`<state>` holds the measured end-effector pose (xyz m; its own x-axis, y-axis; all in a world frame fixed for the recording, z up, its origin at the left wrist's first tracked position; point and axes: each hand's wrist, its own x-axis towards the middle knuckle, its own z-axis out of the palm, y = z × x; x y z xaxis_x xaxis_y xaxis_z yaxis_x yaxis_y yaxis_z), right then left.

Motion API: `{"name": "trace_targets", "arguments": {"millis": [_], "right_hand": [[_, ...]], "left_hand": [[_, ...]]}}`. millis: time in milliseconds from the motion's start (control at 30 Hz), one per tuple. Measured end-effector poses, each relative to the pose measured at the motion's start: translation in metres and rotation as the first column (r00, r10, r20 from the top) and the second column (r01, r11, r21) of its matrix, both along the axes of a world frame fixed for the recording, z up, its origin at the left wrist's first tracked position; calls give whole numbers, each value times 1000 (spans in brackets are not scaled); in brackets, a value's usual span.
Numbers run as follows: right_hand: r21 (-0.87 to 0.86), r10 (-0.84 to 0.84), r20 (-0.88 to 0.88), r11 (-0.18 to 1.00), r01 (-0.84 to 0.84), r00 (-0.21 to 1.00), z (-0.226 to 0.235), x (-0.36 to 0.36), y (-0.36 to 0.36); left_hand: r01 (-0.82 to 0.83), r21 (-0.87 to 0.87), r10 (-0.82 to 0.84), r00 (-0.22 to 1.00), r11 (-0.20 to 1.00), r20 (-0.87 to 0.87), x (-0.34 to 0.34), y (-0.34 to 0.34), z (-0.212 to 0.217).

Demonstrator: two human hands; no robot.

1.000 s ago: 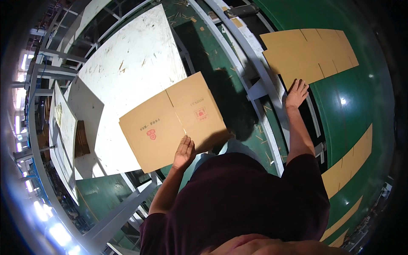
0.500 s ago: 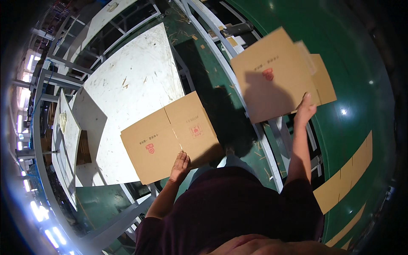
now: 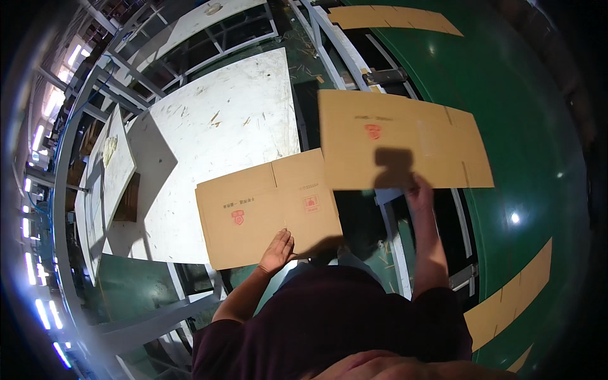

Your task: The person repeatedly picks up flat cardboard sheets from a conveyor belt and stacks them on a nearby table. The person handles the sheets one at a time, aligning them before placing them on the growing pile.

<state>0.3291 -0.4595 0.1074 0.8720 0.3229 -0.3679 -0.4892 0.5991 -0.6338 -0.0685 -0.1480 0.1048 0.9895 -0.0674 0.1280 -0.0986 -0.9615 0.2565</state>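
A flat brown cardboard box blank (image 3: 259, 212) with red printed marks lies over the near right corner of the white table. My left hand (image 3: 277, 251) rests on its near edge, fingers stretched out together on top of the board. In my right hand (image 3: 419, 193) is a second flat box blank (image 3: 405, 136), gripped at its near edge and held out to the right. Its left end meets the right corner of the first blank. The fingers under the second blank are hidden.
The white table (image 3: 221, 107) carries scattered cardboard scraps. Right of it runs a grey metal frame (image 3: 396, 247) beside a wide green belt-like surface (image 3: 506, 171). More cardboard pieces lie there, one far off (image 3: 396, 19) and one near right (image 3: 513, 294). A raised white panel (image 3: 104, 183) stands left.
The blank in my right hand has turned and swung left, toward the one under my left hand. My left hand stays at the first blank's near edge. The view has shifted.
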Motion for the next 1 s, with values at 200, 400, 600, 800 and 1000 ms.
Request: {"name": "trace_targets", "arguments": {"millis": [200,400,600,800,1000], "right_hand": [[-145,357,-164,913,-380,920,31,-205,126],[171,635,-418,758,-630,650,-29,-340,187],[151,703,-557,610,-778,443,12,-359,202],[28,746,-618,336,-942,248,-22,-361,202],[-521,980,-178,-170,-837,-89,0,-316,171]], "left_hand": [[-198,-189,131,939,962,-318,-8,-8,-11],[-335,-653,219,942,679,-255,-31,-9,-69],[-16,-556,-113,974,831,-196,-95,-3,-19],[-248,-286,251,968,925,-28,-126,6,50],[-139,-57,140,990,989,1,-38,-15,48]]}}
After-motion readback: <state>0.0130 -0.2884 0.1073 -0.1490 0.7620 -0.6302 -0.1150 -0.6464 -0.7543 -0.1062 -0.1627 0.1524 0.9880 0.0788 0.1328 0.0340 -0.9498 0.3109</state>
